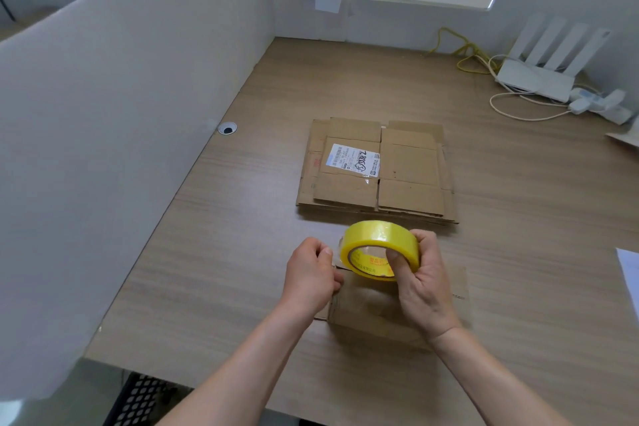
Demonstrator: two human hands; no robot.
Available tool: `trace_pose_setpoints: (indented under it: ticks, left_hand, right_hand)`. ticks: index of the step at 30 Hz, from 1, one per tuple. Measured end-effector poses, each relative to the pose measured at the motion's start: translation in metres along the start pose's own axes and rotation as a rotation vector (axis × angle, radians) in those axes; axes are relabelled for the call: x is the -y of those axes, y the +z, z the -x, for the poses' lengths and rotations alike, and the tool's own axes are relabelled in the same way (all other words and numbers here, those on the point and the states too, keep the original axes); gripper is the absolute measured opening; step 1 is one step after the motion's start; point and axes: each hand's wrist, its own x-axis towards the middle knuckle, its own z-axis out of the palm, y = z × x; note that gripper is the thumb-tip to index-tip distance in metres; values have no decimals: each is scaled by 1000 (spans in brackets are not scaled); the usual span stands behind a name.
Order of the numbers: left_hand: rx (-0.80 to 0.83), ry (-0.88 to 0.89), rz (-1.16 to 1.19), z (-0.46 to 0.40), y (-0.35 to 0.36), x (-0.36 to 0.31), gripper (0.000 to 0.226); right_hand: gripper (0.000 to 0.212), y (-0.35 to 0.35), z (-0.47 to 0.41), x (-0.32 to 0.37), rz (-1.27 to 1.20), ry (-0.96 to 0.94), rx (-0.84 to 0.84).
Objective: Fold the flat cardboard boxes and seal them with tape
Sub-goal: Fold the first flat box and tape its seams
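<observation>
Right hand [423, 282] grips yellow tape roll [379, 249] above folded box [377, 315]; left hand [309, 271] pinches tape end, ready to pull strip; flat boxes [377, 169] wait on counter [242, 252]

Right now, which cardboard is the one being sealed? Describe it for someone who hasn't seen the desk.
On the wooden desk, nearest the person, a folded box sits under both hands, below the yellow tape roll. Unlike the flat cardboard stack behind, it shows no white label.
</observation>
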Motion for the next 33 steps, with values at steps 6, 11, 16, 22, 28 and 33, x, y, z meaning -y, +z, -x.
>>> trace_pose_setpoints:
  ticks: [6,11,16,22,28,33]
  left_hand:
    - [1,4,-17,3,1,0,21]
    - [23,-2,9,2,-1,1,23]
    - [83,-30,38,-1,-5,5,24]
    - [67,-42,-36,-3,-4,9,20]
    - [39,-78,-21,-6,-2,12,19]
    - [58,-90,-46,-8,-1,17,21]
  right_hand:
    - [28,-3,-2,0,5,17,11]
    - [29,-12,9,-16,101,-20,106]
    - [26,-14,9,-19,130,-32,143]
    - [13,-13,10,-17,151,-83,148]
    - [16,-15,13,-17,134,-91,68]
    - [15,-13,12,-13,137,-70,53]
